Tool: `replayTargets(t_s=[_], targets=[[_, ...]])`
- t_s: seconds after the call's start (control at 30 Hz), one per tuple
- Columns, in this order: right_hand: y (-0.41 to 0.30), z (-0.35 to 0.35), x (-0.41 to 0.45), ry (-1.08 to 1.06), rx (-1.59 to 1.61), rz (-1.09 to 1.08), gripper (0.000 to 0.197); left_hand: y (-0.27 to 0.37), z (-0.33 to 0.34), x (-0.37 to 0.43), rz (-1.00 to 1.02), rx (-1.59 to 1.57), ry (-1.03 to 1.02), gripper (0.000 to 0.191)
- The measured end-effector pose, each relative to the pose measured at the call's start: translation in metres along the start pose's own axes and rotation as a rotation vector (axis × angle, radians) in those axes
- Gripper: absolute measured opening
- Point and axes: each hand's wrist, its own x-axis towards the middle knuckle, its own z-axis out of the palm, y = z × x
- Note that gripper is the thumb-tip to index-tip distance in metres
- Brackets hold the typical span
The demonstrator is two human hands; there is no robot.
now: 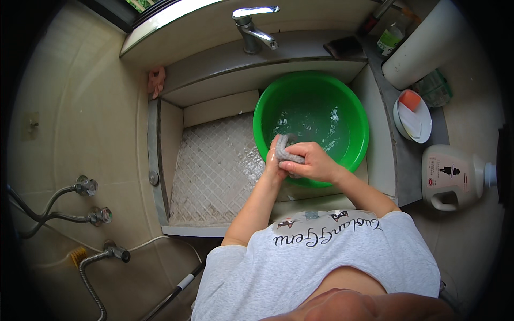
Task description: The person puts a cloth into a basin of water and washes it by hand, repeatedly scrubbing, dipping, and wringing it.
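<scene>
A wet grey cloth (292, 156) is bunched between my two hands over the near rim of a green plastic basin (363, 132). My left hand (275, 160) lies along the cloth's left side, its wrist at the basin's edge. From the right, my right hand (315, 160) grips the cloth with curled fingers. Cloudy, rippling water (309, 120) fills part of the basin. The basin stands on the right side of a tiled sink (213, 164). My palms and the cloth's underside are partly hidden.
A chrome faucet (257, 34) rises behind the sink. On the right ledge are a white bowl (425, 134) with an orange piece inside, a large detergent jug (445, 172) and a white cylinder (421, 44). Pink gloves (156, 82) hang at the left corner; a dark brush (343, 47) lies behind.
</scene>
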Motion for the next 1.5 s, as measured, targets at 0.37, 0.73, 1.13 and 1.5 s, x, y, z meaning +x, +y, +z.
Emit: replayTargets(t_s=[0.37,0.73,1.13,1.5], targets=[[0.108,0.002,0.009,0.317,-0.606,0.384,0.025,-0.004,0.044,-0.022,0.046,0.176,0.15,0.022],[0.201,-0.041,-0.029,0.383,-0.631,0.621,0.056,0.007,0.046,-0.028,0.142,0.387,0.136,0.059],[0.025,0.0,0.009,0.098,0.229,0.098,0.029,0.003,0.02,-0.009,0.019,0.065,0.175,0.042],[0.076,0.019,0.011,0.383,-0.429,0.042,0.018,-0.004,0.04,-0.021,0.019,0.144,0.131,0.019]])
